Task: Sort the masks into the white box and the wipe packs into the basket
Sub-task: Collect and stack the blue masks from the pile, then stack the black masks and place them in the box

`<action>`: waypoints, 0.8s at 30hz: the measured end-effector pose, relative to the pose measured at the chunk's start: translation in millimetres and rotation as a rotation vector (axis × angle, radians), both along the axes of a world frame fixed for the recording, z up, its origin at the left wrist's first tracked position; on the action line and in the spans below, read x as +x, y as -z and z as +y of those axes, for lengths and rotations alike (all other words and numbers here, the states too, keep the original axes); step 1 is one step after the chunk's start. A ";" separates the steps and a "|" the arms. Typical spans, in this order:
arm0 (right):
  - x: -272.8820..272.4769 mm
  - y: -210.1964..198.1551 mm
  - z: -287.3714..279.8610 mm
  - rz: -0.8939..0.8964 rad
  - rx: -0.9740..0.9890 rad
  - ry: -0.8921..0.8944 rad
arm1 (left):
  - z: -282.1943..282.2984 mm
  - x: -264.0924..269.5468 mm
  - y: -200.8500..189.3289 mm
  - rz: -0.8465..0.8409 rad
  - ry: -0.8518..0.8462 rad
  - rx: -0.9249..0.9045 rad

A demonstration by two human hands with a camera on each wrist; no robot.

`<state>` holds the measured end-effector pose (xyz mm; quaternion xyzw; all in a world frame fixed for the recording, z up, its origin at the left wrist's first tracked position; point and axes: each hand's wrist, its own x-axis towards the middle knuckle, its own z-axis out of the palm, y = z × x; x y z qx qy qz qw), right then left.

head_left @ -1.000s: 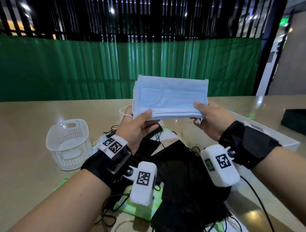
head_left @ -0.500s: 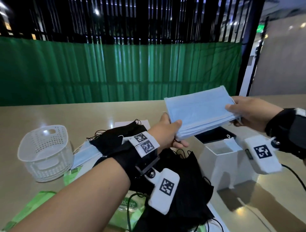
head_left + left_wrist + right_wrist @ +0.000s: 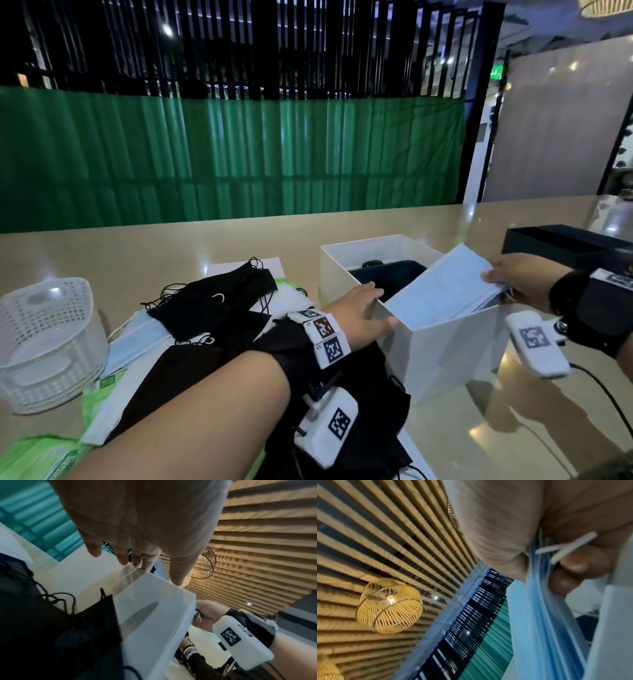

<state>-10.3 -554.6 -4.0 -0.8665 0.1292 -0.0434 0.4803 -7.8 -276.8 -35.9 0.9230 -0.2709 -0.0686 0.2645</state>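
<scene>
My right hand (image 3: 496,284) pinches one end of a stack of blue masks (image 3: 442,287), thumb on top. The stack tilts down into the open white box (image 3: 445,349), its lower end inside. In the right wrist view my fingers (image 3: 582,561) curl under the blue masks (image 3: 539,615), next to the box wall (image 3: 611,628). My left hand (image 3: 380,308) holds nothing, its fingers straight at the box's near-left rim. In the left wrist view the left fingers (image 3: 137,561) reach over the box (image 3: 154,608). Dark masks (image 3: 387,277) lie inside the box.
A pile of black masks (image 3: 219,301) lies left of the box, over a blue mask (image 3: 144,332). Green wipe packs (image 3: 44,455) lie at the near left. The white basket (image 3: 48,342) stands at the far left. A black box (image 3: 561,246) stands behind my right hand.
Both hands carried the blue stack right, to the white box. The left hand has let go of it, and the stack now tips down into the box.
</scene>
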 end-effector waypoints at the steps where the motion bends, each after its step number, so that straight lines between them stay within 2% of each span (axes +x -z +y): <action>1: 0.6 -0.3 2.4 0.002 -0.067 -0.014 | 0.3 2.1 2.3 -0.018 0.002 -0.001; 3: 2.1 -2.1 8.5 0.030 -0.259 -0.023 | 1.9 6.8 3.8 -0.049 0.004 0.002; 7: 5.1 -1.1 25.0 0.217 -0.814 -0.076 | 7.7 12.9 3.5 -0.026 -0.010 -0.072; 9: 6.7 2.2 27.9 0.304 -0.938 -0.094 | 10.2 13.3 4.6 -0.037 -0.007 -0.088; 11: 5.3 3.4 26.5 0.263 -0.914 -0.072 | 11.4 14.7 6.6 -0.051 0.001 -0.089; 12: 2.2 1.9 26.3 0.188 -0.876 -0.071 | 11.5 15.5 7.7 -0.051 0.003 -0.094; 14: -6.1 -3.6 29.6 0.088 -0.812 -0.146 | 11.4 17.6 10.7 -0.046 0.004 -0.115; 15: -10.4 -5.6 32.4 0.096 -0.794 -0.212 | 11.3 18.8 12.5 -0.050 0.002 -0.127; 19: -25.3 -7.4 51.9 0.439 -0.876 -0.323 | 10.2 21.0 18.7 -0.087 -0.005 -0.163; 24: -19.3 -5.2 57.8 0.530 -1.009 -0.445 | 10.5 20.1 21.6 -0.090 -0.005 -0.194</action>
